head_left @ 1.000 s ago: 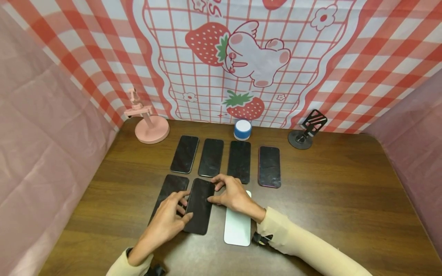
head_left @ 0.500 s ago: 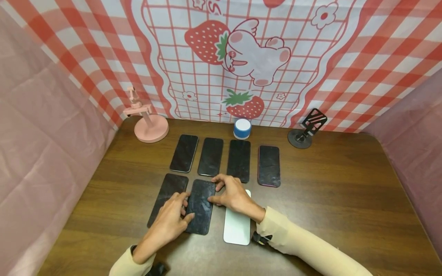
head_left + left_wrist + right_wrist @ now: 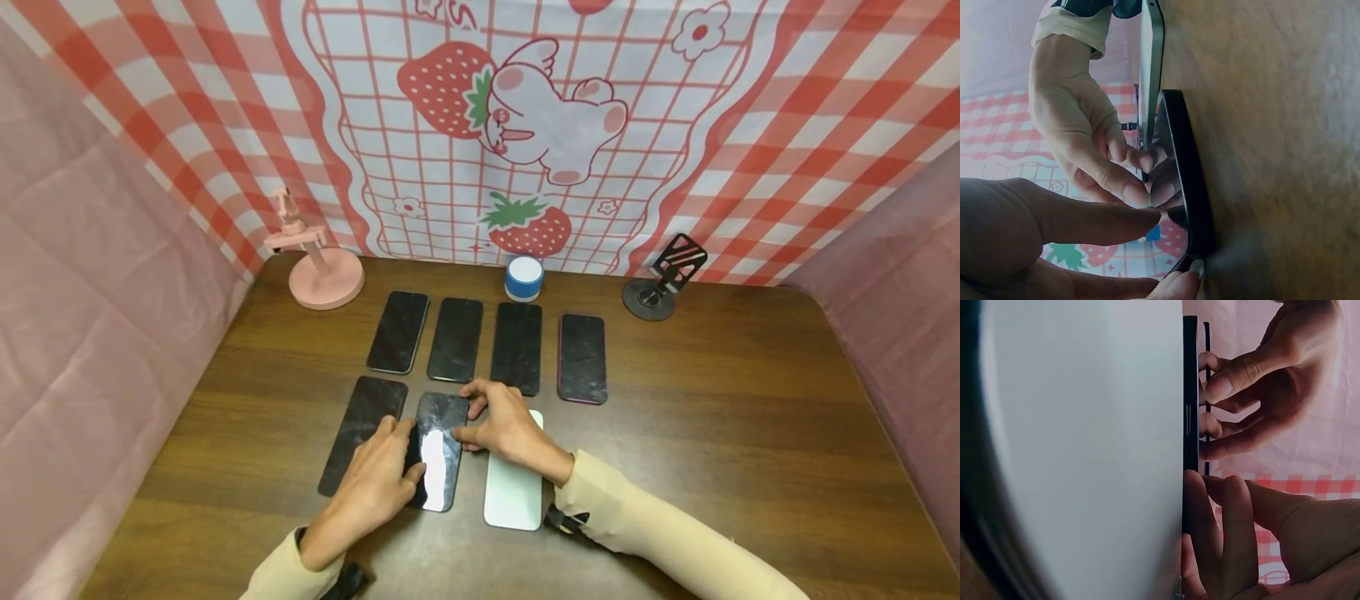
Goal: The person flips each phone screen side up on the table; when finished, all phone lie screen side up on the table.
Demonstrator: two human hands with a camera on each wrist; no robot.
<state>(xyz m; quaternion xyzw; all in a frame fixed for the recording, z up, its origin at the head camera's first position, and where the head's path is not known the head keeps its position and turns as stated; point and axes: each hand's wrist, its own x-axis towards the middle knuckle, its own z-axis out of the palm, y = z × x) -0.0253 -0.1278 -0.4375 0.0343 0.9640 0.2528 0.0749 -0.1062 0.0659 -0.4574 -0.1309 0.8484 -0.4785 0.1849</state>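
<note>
A smartphone (image 3: pixel 448 412) lies face up between both hands, a bright reflection across its screen. My left hand (image 3: pixel 371 483) holds its left edge, with the thumb over the screen side. At the upper right edge, my right hand (image 3: pixel 506 423) grips it with thumb and fingers. In the left wrist view the black phone (image 3: pixel 1190 169) is close to the tabletop; whether its whole underside touches cannot be told. Left of it is another dark smartphone (image 3: pixel 363 417), partly behind my left hand. Under my right hand lies a pale mint phone (image 3: pixel 513 496).
Behind the hands is a row of dark smartphones (image 3: pixel 516 348). Further back stand a pink phone stand (image 3: pixel 327 277), a blue-and-white round object (image 3: pixel 523 281) and a black phone stand (image 3: pixel 650 298). A red checked cloth (image 3: pixel 262 108) hangs at the table's far edge.
The held phone has tilted, its screen going from plain black to a bright reflection, and shifted slightly right. My left hand has moved slightly right with it; the right hand has barely moved.
</note>
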